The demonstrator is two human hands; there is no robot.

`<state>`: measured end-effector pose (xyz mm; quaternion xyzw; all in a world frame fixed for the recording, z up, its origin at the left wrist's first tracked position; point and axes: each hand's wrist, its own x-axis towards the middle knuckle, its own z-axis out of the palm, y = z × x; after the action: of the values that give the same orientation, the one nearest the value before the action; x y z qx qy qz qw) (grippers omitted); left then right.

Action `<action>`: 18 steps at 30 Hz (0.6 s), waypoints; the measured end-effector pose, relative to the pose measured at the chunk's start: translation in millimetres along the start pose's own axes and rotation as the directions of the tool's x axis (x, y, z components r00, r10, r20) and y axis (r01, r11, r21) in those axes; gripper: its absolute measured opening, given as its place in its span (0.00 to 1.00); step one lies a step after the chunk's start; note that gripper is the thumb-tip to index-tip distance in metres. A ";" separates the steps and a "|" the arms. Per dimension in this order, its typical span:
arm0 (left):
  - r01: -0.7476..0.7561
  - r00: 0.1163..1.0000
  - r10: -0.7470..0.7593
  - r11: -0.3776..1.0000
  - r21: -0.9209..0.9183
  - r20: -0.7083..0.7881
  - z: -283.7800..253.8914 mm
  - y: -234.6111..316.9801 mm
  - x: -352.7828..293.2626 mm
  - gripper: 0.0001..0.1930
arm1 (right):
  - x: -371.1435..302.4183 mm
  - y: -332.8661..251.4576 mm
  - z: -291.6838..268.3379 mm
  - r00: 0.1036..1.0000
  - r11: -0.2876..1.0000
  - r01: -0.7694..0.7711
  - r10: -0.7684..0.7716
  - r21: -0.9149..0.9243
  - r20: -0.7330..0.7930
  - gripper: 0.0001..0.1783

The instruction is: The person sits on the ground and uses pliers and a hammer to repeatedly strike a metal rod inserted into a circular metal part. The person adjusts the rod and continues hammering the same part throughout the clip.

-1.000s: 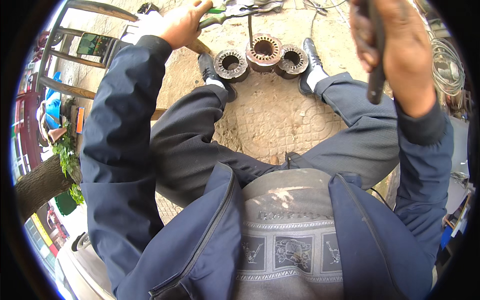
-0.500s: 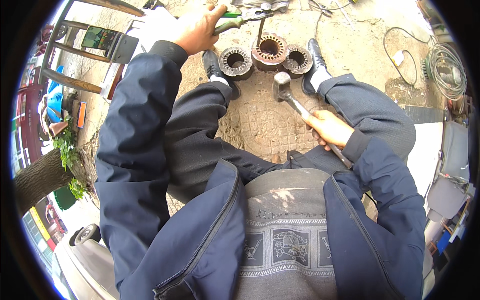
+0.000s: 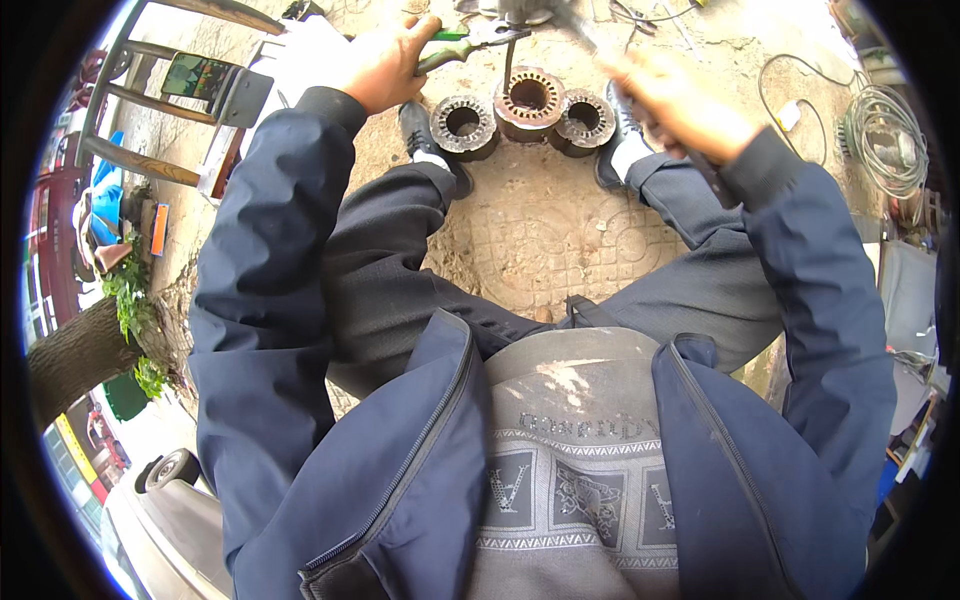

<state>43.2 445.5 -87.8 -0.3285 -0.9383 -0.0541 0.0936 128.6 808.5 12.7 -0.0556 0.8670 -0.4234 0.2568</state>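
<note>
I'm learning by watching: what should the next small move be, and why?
Probably a straight tap: the right hand holds a grey metal hammer above the dark metal rod, which green-handled pliers in the left hand seem to steady at the middle rusty slotted metal cylinder.

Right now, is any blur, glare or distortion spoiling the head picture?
Head view: motion blur smears the right hand and the long grey hammer it grips; head view: the left hand, green-handled metal pliers and middle round slotted metal cylinder read more clearly; head view: the white patch beside the left hand looks washed out; head view: fisheye bending shows toward the edges.
</note>
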 end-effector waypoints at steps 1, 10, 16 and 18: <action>-0.008 1.000 0.008 0.999 0.034 -0.013 -1.1 1.2 2.1 0.29 | 2.5 7.1 8.7 0.998 0.993 -0.068 0.068 0.092 0.013 0.27; 0.126 0.992 -0.126 0.992 -0.018 -0.004 1.8 27.9 -13.7 0.27 | -23.0 80.4 87.9 0.959 0.767 -0.281 0.240 0.576 0.148 0.28; 0.324 0.946 -0.321 0.939 -0.118 0.038 -4.5 76.7 -23.8 0.25 | -12.6 153.3 182.7 0.832 0.777 -0.546 0.455 0.315 0.319 0.26; 0.377 0.926 -0.365 0.911 -0.169 0.101 -12.4 92.9 -28.0 0.24 | -8.9 157.1 198.2 0.821 0.789 -0.551 0.453 0.271 0.347 0.29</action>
<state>124.7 498.9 -77.9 -0.1533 -0.9770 -0.1469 0.0192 252.9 771.2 -204.6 0.1710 0.7153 -0.4789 0.4794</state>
